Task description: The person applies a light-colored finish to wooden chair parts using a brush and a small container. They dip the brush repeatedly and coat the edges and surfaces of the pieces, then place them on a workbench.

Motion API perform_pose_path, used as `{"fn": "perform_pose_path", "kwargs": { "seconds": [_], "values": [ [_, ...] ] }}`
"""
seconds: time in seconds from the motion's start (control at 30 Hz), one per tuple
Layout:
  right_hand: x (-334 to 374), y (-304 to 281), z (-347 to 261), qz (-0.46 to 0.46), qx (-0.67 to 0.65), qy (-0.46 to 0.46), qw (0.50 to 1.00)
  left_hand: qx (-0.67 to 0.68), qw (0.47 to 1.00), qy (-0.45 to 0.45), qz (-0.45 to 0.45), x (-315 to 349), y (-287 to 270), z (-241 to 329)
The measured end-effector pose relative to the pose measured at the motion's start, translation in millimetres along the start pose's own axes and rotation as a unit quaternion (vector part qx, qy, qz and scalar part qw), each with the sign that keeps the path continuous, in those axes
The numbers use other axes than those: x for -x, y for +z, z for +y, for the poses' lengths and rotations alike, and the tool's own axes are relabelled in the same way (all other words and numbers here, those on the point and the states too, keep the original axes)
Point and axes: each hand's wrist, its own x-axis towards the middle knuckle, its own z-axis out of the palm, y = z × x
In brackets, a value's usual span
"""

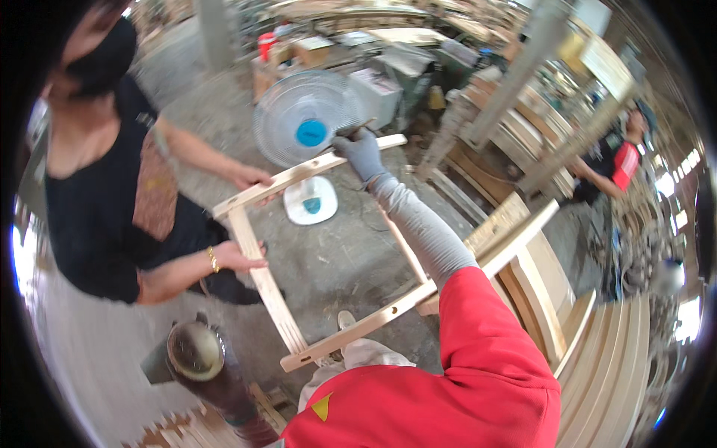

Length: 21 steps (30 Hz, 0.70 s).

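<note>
A light wooden frame, made of two long rails joined by crosspieces, is held tilted in the middle of the view. My right hand, in a grey glove, is closed round its far rail near the right end. The near rail has dark holes in it and runs close to my body. A co-worker's upper hand touches the far rail at its left end. The co-worker's other hand is at the left crosspiece. My left hand is not in view.
A standing fan with a white base is beyond the frame. Curved wooden pieces are stacked at right, beside more boards. A dark cylinder with a round pale end stands at lower left. Another person is at far right.
</note>
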Motion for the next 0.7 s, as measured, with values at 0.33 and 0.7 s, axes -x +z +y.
{"fn": "perform_pose_path", "kwargs": {
  "seconds": [0.33, 0.7],
  "values": [
    [164, -124, -177, 0.053, 0.191, -0.150, 0.969, -0.126, 0.976, 0.154, -0.089, 10, -8, 43],
    [354, -217, -247, 0.388, 0.108, -0.145, 0.904, 0.470, 0.833, -0.225, -0.186, 43, 19, 82]
  ]
}}
